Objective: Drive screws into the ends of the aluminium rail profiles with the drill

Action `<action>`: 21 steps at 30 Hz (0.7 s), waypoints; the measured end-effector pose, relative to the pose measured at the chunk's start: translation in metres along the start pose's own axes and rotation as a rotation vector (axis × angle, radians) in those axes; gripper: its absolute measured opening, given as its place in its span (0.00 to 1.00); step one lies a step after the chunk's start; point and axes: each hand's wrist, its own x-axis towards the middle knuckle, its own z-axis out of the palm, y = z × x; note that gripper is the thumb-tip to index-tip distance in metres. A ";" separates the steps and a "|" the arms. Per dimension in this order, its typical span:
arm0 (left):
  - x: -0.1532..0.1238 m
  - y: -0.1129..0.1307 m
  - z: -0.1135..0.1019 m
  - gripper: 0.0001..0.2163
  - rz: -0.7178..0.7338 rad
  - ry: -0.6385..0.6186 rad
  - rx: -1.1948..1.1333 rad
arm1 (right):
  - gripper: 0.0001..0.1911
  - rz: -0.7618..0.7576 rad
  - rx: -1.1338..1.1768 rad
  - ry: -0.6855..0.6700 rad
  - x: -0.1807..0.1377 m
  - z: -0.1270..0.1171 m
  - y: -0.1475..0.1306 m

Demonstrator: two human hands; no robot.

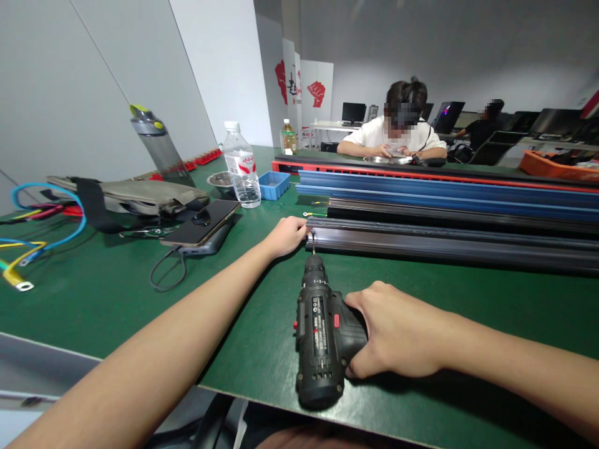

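A black cordless drill [321,337] lies sideways in my right hand [397,330], whose fingers wrap round its handle. From the chuck, a thin bit reaches away from me to a small screw at the left end of the nearest black metal profile [421,246]. At that same end, my left hand [287,237] is closed, its fingertips pinching the profile's edge; part of the grip is hidden. Just beyond lies a wire with a ring terminal [313,214], by the end of a second black profile [374,207].
Blue profiles [421,190] lie farther back. To the left are a water bottle [243,171], a blue bin [275,186], a phone [203,221] on a power bank, a grey bag [126,194] and loose cables [32,249]. Opposite sits a person [421,137].
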 end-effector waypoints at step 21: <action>0.001 0.001 -0.001 0.15 0.007 -0.001 0.022 | 0.17 -0.004 0.016 -0.001 0.000 0.000 0.001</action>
